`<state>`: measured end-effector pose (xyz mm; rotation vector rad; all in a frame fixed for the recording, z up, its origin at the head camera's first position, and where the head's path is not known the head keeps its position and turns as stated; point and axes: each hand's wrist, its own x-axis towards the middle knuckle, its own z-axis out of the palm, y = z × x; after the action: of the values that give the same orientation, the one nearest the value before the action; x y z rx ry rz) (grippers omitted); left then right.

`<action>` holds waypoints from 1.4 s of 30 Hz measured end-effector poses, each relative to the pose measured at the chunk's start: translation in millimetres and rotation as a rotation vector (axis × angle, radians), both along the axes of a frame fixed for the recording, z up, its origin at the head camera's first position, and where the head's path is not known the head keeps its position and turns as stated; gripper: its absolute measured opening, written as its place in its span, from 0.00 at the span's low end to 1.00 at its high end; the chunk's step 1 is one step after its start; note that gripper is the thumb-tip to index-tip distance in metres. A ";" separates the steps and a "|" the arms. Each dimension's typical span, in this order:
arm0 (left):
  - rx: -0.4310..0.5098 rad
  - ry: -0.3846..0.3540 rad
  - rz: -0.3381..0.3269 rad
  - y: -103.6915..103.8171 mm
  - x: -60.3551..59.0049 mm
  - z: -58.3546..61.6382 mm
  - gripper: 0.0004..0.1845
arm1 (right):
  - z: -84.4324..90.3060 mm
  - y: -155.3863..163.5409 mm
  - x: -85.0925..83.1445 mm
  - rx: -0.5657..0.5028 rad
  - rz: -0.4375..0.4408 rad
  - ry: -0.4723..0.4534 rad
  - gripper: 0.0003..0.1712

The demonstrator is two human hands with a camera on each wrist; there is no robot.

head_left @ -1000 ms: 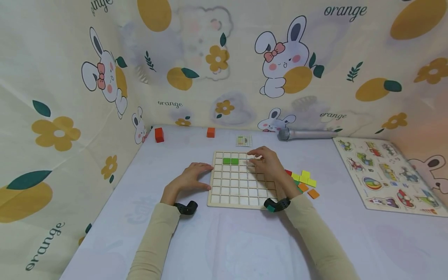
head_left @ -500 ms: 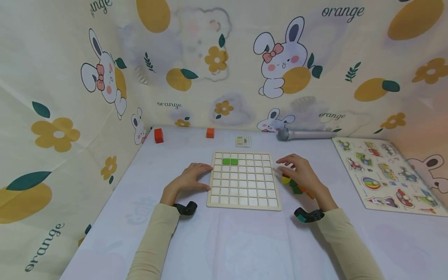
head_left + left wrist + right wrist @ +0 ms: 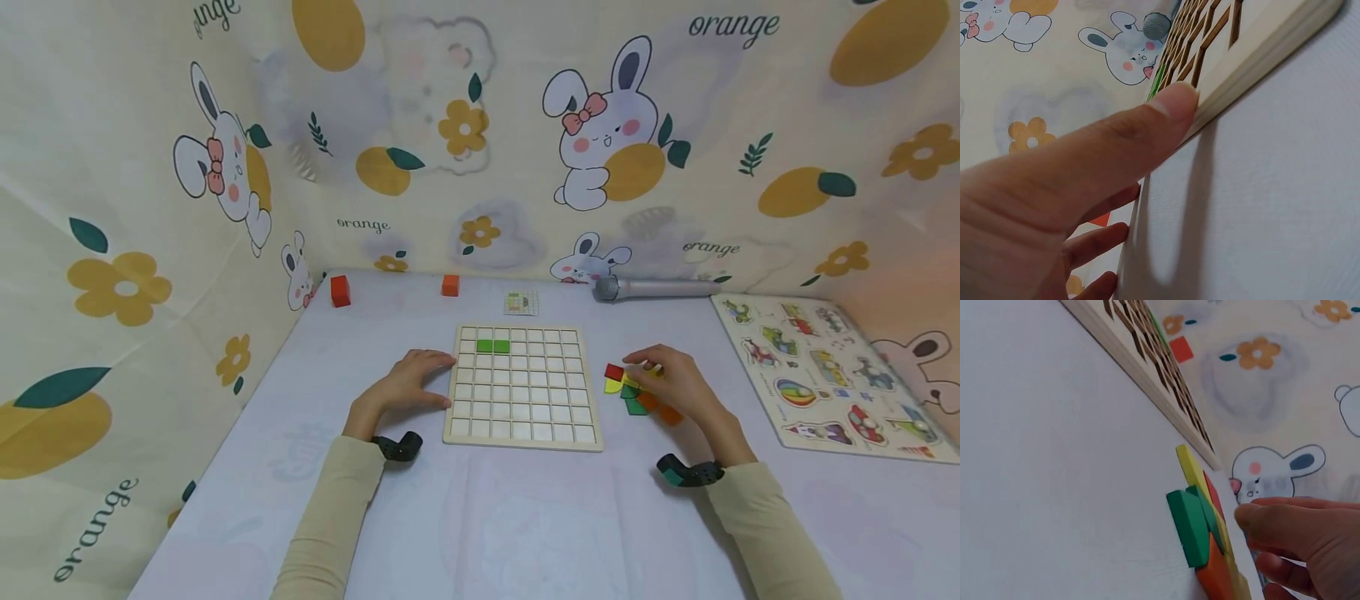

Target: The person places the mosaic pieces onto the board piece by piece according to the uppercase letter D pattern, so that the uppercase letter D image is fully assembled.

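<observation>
A wooden grid board [image 3: 522, 447] lies on the white table, with two light green tiles [image 3: 493, 346] side by side near its upper left corner. At the board's left edge rests my left hand [image 3: 408, 381], thumb and fingers spread; the left wrist view shows the thumb [image 3: 1175, 103] right at the rim. My right hand [image 3: 678, 382] hovers over a small pile right of the board, thumb and fingers loosely bent above it. In that pile are a red tile [image 3: 614, 372], yellow pieces [image 3: 612, 386], dark green pieces [image 3: 1188, 528] and orange pieces [image 3: 1215, 572]. The right hand partly hides them.
Two red-orange blocks [image 3: 341, 291] and a small printed card [image 3: 521, 302] lie along the back. A grey microphone [image 3: 656, 288] lies at the back right, beside a picture puzzle board [image 3: 831, 379]. Patterned cloth walls [image 3: 517, 125] stand behind and at the sides.
My right hand has moved from over the grid board rightward to the pile of coloured pieces. My left hand stays at the board's left edge, and the two green tiles have not moved.
</observation>
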<state>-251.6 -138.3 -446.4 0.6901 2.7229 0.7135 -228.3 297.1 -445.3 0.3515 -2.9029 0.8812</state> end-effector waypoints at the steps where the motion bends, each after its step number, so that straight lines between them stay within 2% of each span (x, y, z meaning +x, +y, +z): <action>1: -0.001 0.000 0.001 -0.1 -0.1 0.0 0.39 | -0.8 0.7 0.1 0.006 0.001 -0.006 0.13; 11: -0.007 -0.005 0.010 0.0 -0.4 -1.1 0.40 | -6.3 2.4 -2.6 0.036 0.010 -0.051 0.13; 27: -0.010 -0.001 0.011 0.8 -0.1 -0.8 0.40 | 0.2 3.3 -4.7 0.071 0.059 -0.073 0.15; 34: -0.013 -0.004 0.021 1.2 0.1 -0.4 0.40 | 4.2 -3.8 -10.1 0.007 0.022 -0.071 0.17; 36: -0.012 -0.004 0.018 1.1 0.3 0.1 0.40 | 5.9 -10.2 -13.4 -0.019 0.027 -0.063 0.16; 42: -0.003 -0.018 0.014 0.9 1.1 2.0 0.40 | 8.5 -40.9 -26.0 -0.039 0.136 0.035 0.15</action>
<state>-250.5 -137.4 -444.5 0.6621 2.7147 0.7157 -254.3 256.3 -436.9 0.5604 -2.8528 0.9387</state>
